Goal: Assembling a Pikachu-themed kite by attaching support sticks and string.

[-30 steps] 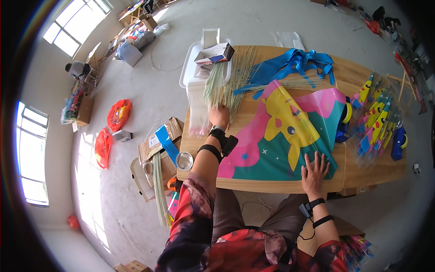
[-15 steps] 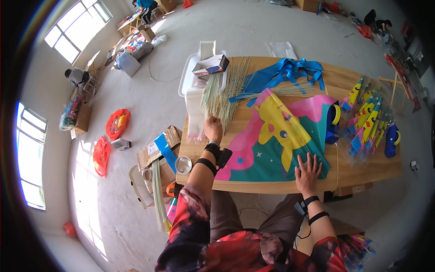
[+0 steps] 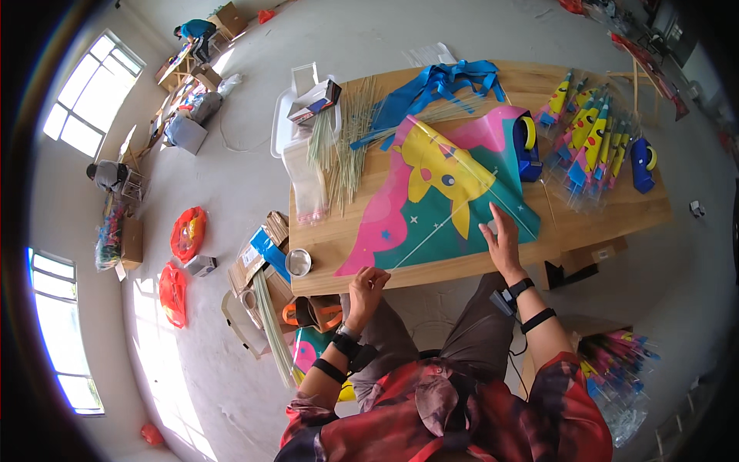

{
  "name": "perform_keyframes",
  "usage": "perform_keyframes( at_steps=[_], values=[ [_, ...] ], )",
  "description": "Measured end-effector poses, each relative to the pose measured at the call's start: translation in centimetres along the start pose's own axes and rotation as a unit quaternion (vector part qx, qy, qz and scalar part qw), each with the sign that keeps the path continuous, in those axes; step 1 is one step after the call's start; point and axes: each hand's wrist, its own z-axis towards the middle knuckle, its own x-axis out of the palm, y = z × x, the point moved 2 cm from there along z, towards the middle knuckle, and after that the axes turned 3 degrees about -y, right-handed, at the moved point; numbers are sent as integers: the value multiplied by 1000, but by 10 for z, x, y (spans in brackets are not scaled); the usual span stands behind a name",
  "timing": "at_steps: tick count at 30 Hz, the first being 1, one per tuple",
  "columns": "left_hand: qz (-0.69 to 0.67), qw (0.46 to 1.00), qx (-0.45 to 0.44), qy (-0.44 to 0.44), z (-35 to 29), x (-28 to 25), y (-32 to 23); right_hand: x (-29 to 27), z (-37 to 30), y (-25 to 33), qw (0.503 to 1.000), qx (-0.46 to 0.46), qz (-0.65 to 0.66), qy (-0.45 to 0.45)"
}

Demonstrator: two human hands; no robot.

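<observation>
At the left, a round silver-grey container (image 3: 299, 262) stands near the edge of the wooden table (image 3: 604, 218). To the right of it, at the near edge, is the left hand (image 3: 365, 297); its grip is pinched together, and it appears to hold the near end of a thin, pale, straight stick (image 3: 427, 239). The stick's long axis goes away from this hand and to the right, slanting over a large pink, green and yellow printed sheet (image 3: 435, 191), which lies on the table. The left hand is the nearer one, at the stick's end. The right hand (image 3: 506, 245) is to the right of the stick, its grip spread wide, with nothing visible in it. Farther right is a blue tape dispenser (image 3: 528, 165).
</observation>
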Motion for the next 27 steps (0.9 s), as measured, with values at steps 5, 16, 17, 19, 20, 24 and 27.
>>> perform_keyframes(
  at_steps=[5,16,17,19,20,24,27],
  values=[
    [100,983,99,115,-37,-1,-16,-15,-11,16,820,324,471,32],
    [-107,979,-21,170,-26,87,-77,-19,-60,41,725,402,559,2],
    [-121,976,-39,177,-26,92,-76,-21,-65,40,731,391,559,5],
    [-124,976,-42,175,-25,94,-72,-21,-73,37,719,404,565,13],
    [-108,976,-55,181,-25,95,-69,-21,-75,33,722,405,560,13],
    [-55,991,34,116,-8,86,-60,-28,-79,12,806,388,446,-4],
    [12,992,90,89,11,80,-54,-37,-71,-2,929,274,240,-58]
  ],
)
